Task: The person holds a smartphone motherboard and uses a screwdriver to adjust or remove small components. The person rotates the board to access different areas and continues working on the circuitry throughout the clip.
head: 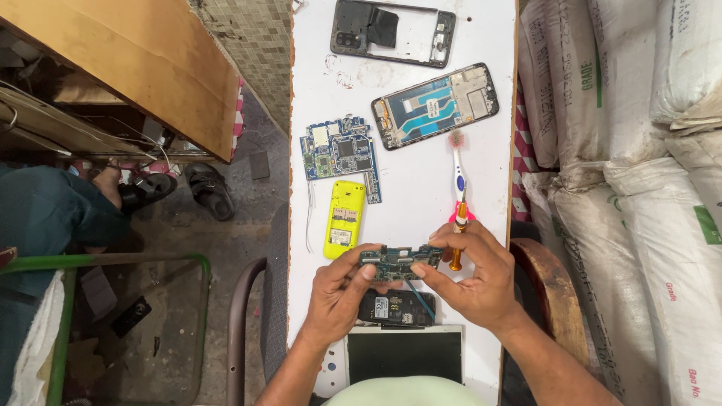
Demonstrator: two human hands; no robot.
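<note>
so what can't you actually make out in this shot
- Head view: the middle of the green circuit board is covered by fingers of the left hand and right hand.
- The dark phone under the hands is partly hidden by them.
- The screwdriver is partly hidden behind the right hand.
- The flat screen panel is cut off at the bottom by something pale green.
- Chips on the blue board are too small to tell.

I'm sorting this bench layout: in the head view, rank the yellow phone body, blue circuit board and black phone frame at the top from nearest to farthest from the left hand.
From the left hand:
1. Yellow phone body, just above the hand, left of centre.
2. Blue circuit board, farther up, above the yellow body.
3. Black phone frame, at the top edge of the white table.
</note>
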